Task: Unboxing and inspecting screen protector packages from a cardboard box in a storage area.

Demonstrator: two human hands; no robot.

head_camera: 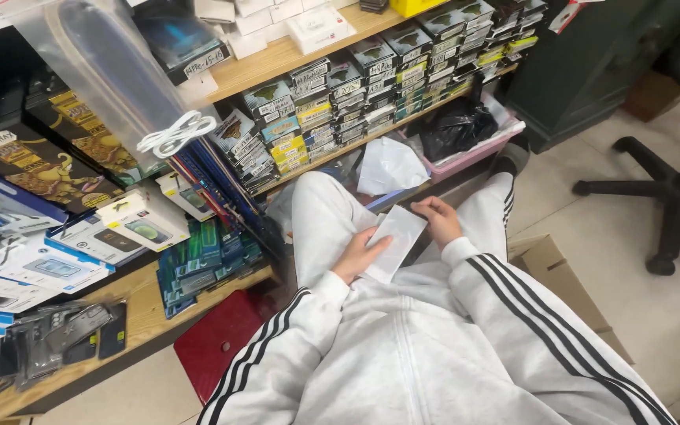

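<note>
Flat white packet [393, 241] on lap; boxed stacks [371, 86] fill wooden shelves [277, 59].

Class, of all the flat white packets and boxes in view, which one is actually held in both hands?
The flat white packet over the lap, gripped by left hand and right hand; others lie on shelves.

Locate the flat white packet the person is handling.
In the head view, the flat white packet lies over the lap near frame centre, held between the left hand and the right hand, below the shelves.
</note>
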